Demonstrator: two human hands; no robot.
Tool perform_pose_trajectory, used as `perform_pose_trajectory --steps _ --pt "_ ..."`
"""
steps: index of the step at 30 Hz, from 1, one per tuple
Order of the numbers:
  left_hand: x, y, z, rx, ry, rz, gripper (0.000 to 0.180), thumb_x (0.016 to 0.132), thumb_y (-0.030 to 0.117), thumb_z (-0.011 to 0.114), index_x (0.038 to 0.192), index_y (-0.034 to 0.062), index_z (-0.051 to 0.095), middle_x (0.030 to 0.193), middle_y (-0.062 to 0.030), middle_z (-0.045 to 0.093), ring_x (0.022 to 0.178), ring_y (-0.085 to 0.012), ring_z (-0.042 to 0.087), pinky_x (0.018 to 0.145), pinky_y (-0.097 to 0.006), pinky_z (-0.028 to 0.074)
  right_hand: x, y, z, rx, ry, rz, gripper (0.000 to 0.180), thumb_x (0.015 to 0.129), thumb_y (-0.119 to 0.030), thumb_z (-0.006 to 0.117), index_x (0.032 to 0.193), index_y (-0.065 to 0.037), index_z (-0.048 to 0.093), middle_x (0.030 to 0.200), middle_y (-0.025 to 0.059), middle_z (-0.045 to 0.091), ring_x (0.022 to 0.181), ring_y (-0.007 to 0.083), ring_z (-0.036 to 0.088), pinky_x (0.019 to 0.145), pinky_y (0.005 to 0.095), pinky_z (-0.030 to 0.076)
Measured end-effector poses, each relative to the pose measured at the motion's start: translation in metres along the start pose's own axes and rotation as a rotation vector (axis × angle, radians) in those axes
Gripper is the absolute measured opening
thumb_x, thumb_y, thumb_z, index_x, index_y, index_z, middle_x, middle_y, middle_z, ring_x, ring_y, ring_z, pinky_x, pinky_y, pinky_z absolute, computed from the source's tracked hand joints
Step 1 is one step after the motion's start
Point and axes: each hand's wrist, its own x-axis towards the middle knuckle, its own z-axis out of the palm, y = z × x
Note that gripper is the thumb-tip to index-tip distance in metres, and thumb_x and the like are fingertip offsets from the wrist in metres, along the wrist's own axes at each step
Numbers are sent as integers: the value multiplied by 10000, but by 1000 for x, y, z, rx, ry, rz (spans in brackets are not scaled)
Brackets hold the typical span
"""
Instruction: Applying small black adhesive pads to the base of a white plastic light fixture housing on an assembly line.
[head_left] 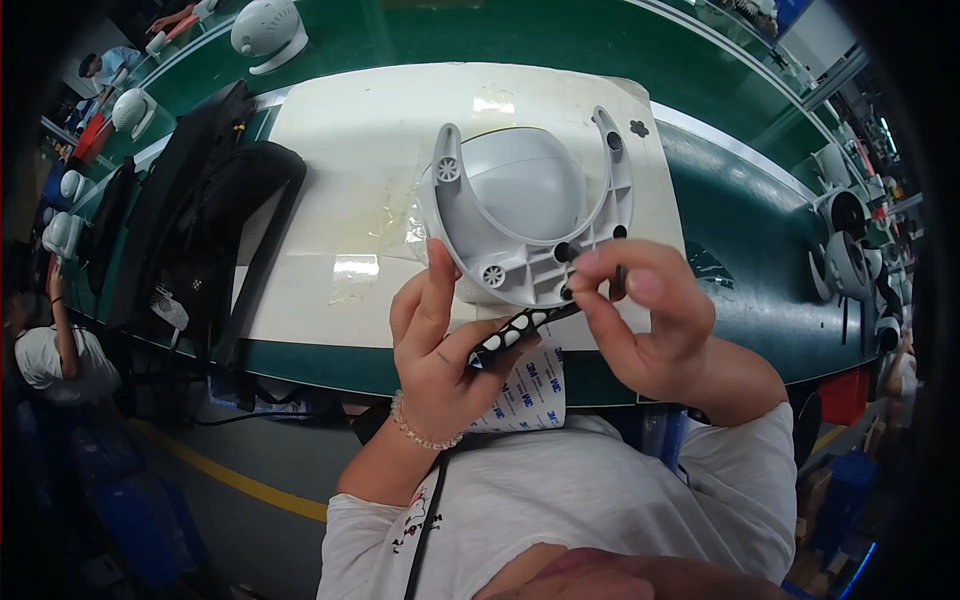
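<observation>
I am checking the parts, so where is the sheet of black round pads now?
In the head view, the sheet of black pads is low at centre, held by the left hand, just below the white curved housing, beside the right hand.

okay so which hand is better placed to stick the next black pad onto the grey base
Probably the right hand: its fingertips are already at the lower rim of the grey base, beside the black pads there. The left hand is busy, steadying the base with its thumb and holding the pad sheet.
</observation>
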Motion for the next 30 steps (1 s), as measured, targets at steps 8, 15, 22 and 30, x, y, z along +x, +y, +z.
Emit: perform_pose_trajectory --steps 8,15,22,30 --pt "-1 -1 4 -3 40 43 293 534 126 786 775 62 633 1335 -228 328 1026 -286 464 837 -305 382 -12 -9 0 -364 -145 -284 510 663 -14 577 1125 -209 485 1017 164 583 791 274 619 500 271 470" --pt "-1 -5 4 -14 50 52 289 540 121 779 781 57 634 1334 -216 337 991 -282 473 826 -308 388 0 -11 -12 -73 -27 -168 497 661 66 550 1110 -116 440 1054 173 572 749 236 603 656 321 414" --pt "2 -4 3 -20 53 72 287 540 106 773 782 44 632 1330 -217 342 978 -278 485 819 -306 393 6 -9 -16 -111 -227 -117 430 696 47 574 1072 -99 424 1028 183 573 746 216 591 653 317 446" --pt "1 -2 2 -28 53 40 272 558 117 760 791 50 636 1319 -211 362 970 -271 488 820 -304 396 29 5 -11 27 -227 -34 673 737 71 566 1264 -92 180 823 108 547 917 253 504 813 372 386"
